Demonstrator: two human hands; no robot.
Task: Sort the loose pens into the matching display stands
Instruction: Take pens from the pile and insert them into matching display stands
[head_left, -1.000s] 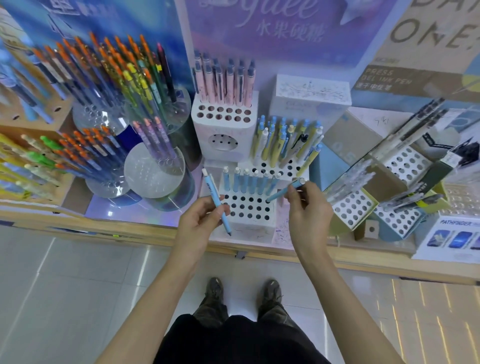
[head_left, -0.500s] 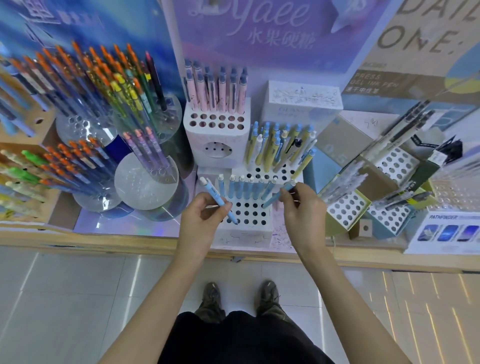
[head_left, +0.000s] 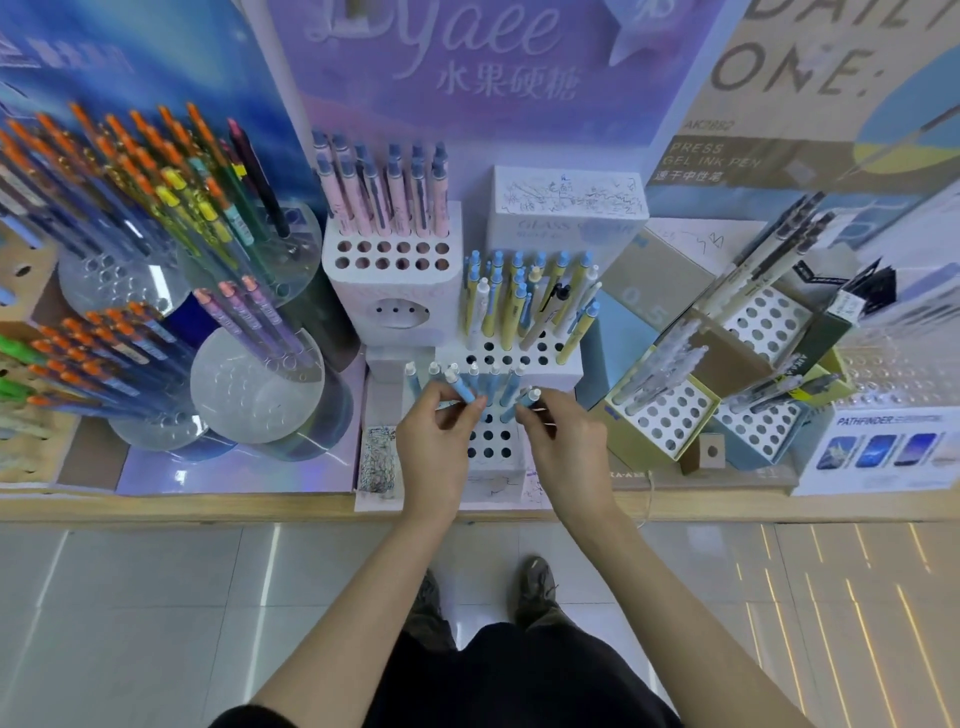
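A white stepped stand (head_left: 488, 452) with round holes sits at the front of the shelf, with a row of light blue pens (head_left: 493, 382) standing in its lower step. My left hand (head_left: 434, 452) pinches a light blue pen (head_left: 460, 387) with a white cap, tilted over the holes. My right hand (head_left: 569, 447) pinches a second light blue pen (head_left: 524, 400), its tip down among the holes of the stand. Yellow and blue pens (head_left: 519, 301) fill the upper step behind.
A white stand of pink pens (head_left: 387, 192) rises behind. Clear round stands with orange and purple pens (head_left: 156, 171) crowd the left. Cardboard stands with pale pens (head_left: 670, 415) stand to the right. A wooden shelf edge (head_left: 208, 506) runs below my hands.
Both hands have moved closer together over the stepped stand. The left pen has swung from slanting left of the stand to above its holes, and the right pen has dropped lower.
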